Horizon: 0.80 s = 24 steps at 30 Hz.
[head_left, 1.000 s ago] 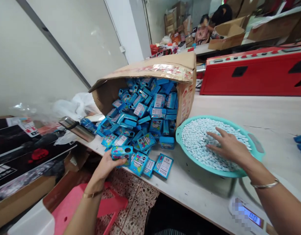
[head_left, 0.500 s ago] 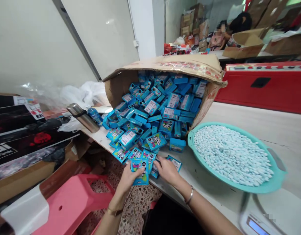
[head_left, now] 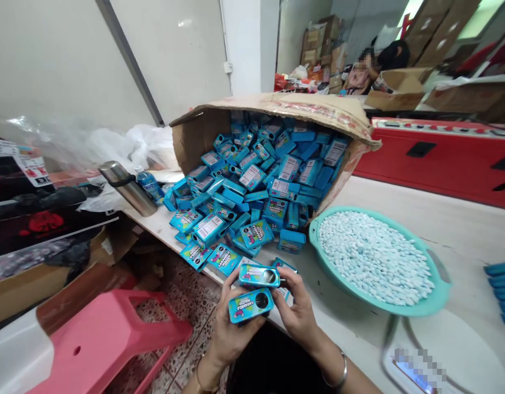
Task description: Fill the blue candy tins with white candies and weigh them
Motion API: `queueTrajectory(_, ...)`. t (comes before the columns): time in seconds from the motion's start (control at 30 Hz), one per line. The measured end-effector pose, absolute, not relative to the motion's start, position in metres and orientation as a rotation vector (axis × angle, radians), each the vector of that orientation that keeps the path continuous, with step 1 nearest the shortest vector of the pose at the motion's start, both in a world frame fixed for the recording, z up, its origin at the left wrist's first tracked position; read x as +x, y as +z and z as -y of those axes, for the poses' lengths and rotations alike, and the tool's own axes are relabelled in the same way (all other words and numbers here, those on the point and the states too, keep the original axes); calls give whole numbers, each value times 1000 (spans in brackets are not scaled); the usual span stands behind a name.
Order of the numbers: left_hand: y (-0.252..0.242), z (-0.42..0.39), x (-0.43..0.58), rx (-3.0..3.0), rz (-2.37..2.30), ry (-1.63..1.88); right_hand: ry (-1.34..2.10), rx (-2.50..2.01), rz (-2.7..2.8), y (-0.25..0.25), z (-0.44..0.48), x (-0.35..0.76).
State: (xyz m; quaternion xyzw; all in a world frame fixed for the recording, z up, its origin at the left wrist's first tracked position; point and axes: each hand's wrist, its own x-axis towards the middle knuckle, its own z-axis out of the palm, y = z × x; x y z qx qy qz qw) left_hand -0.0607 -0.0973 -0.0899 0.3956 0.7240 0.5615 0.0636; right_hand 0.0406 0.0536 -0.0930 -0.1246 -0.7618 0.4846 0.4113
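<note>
My left hand [head_left: 227,334] is closed around a small blue candy tin [head_left: 246,306] labelled "Caramelo Macizo", with a dark round hole at its end. Just above it, a second blue candy tin [head_left: 254,275] is tilted the same way, its round hole facing up. The fingers of my right hand [head_left: 297,309] grip this upper tin by its right end, while the left fingertips touch its other end. Beyond my hands, a heap of similar tins [head_left: 252,178] spills from a cardboard box [head_left: 318,106] lying on its side. A few loose tins [head_left: 224,259] lie near the table edge.
A turquoise basin [head_left: 437,301] of pale blue candies stands on a scale [head_left: 404,364] to the right. A steel flask [head_left: 131,191] and a blue bottle [head_left: 149,186] are at left, above a pink stool [head_left: 96,334]. More blue tins [head_left: 503,290] line the right edge. Another person sits far back.
Both hands have come closer to me, lifting tins off the table edge. The tin in my left hand has turned upright, showing its holed end, and my right hand now grips another tin.
</note>
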Motion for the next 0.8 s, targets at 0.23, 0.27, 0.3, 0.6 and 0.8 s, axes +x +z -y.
queueTrajectory(0.23,-69,51,-47,996,-1743,1805,1199,-342,1979,-45,-78,71)
queueTrajectory(0.27,-62,41,-46,976,-1662,1788,1178,-344,2020,-39,-88,76)
queueTrajectory(0.3,-55,30,-47,977,-1604,1753,1130,-355,2069,-35,-101,82)
queueTrajectory(0.6,18,-88,-60,1654,-1977,1321,469,-1446,2431,-47,-278,135)
queueTrajectory(0.8,14,-178,-23,2198,-2208,243,839,-1341,2097,-69,-284,126)
